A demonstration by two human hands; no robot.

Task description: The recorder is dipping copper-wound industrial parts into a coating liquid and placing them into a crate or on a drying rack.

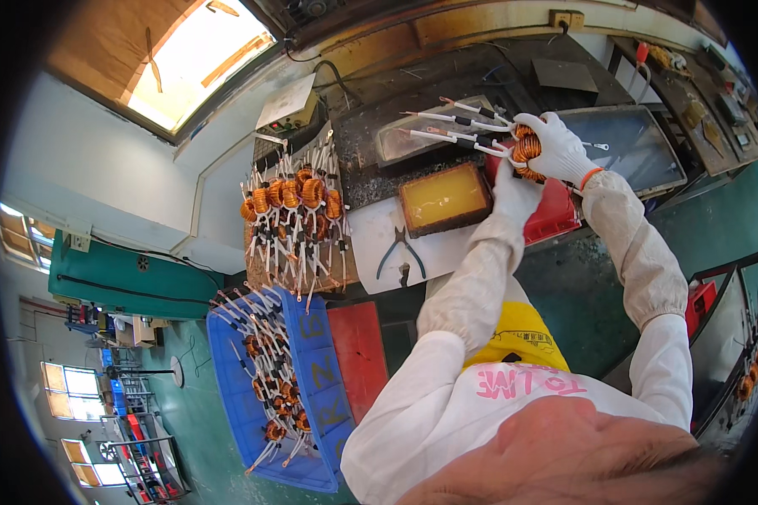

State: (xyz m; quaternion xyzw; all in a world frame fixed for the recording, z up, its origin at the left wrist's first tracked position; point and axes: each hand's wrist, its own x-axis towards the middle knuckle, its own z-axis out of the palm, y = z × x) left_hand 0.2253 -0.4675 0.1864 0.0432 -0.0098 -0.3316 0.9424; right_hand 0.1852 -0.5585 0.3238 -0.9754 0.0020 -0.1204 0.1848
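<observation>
My right hand, in a white glove, is closed around a copper-wound toroidal coil above the bench. The coil's white-sleeved leads stretch away to the left, with black sleeves and metal lugs toward their ends. My left hand, also gloved, grips the coil's near side, its fingertips partly hidden by the coil and leads. Below the hands lies a red plastic tray. Just left of my left hand sits a dark-rimmed box with a yellow block-like filling.
Blue-handled pliers lie on a white sheet. Several similar coils are heaped on the bench at left. A blue crate holds more coils. A glassy-topped tray stands right of my hands; a control box stands at the back.
</observation>
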